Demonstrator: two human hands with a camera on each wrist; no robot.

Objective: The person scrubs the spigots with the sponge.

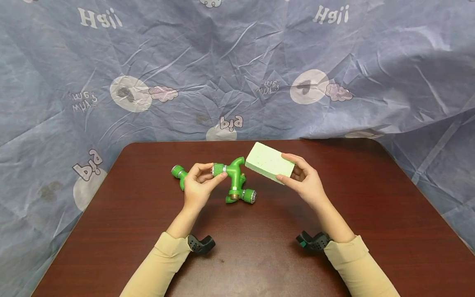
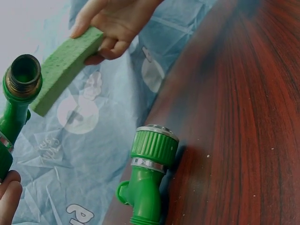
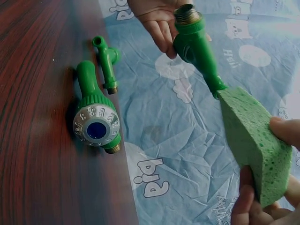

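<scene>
My left hand (image 1: 198, 185) pinches a green plastic tap (image 1: 234, 173) by its ribbed knob, holding it up over the table. The tap's brass threaded end (image 2: 24, 77) shows in the left wrist view, and its curved spout points toward the sponge. In my right hand (image 1: 306, 181) is a pale green block sponge (image 1: 269, 161), gripped at one end between thumb and fingers. The sponge's far end is right at the tap's spout in the right wrist view (image 3: 248, 136).
Two more green taps lie on the dark red-brown table (image 1: 148, 231): one tap (image 1: 249, 196) behind and below the held one, another tap (image 1: 179, 172) to the left, partly hidden by my left hand. A blue printed cloth (image 1: 222, 74) hangs behind the table.
</scene>
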